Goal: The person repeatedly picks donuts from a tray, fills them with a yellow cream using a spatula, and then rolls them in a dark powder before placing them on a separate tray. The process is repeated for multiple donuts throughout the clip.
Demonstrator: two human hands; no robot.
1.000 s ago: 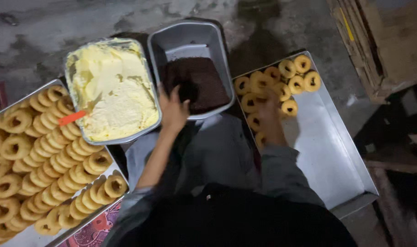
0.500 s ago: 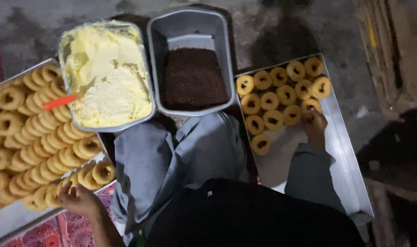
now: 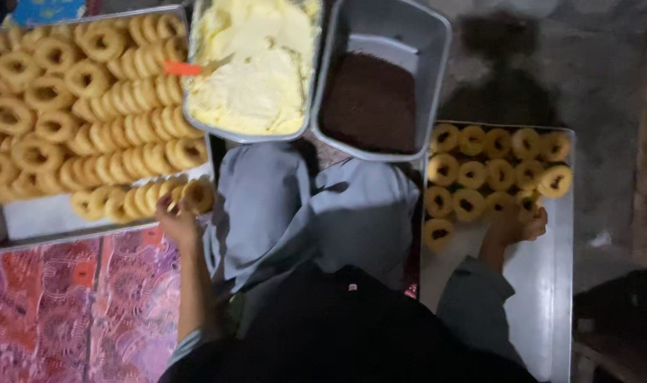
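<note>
Plain golden ring pastry [image 3: 198, 195] on edge, front row of left tray, filled ring pastry [image 3: 529, 204] flat on right tray

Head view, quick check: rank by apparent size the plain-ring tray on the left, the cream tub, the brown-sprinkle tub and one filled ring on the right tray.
1. Plain-ring tray, largest, though cut off by the frame.
2-3. Cream tub and brown-sprinkle tub look alike; the cream tub is cropped at the top, so no ranking.
4. Filled ring, smallest.
</note>
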